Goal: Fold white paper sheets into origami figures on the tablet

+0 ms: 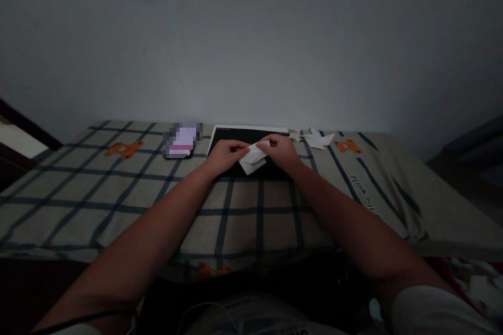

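Note:
A piece of folded white paper (253, 158) is held between both hands, its pointed lower corner hanging toward me. My left hand (227, 155) pinches its left edge between thumb and fingers. On the upper right side, my right hand (281, 151) grips the paper with the thumb on top. Beneath them lies a black board-like sheet (231, 135) with a pale border and small marks along its top edge; the hands and paper cover much of it.
A checked tablecloth (129, 188) covers the table. Left of the black sheet lies a phone (183, 140), its screen partly pixelated. Folded white paper (320, 140) and small crumpled scraps (294, 135) lie at the back right. A grey wall (251, 52) stands directly behind the table.

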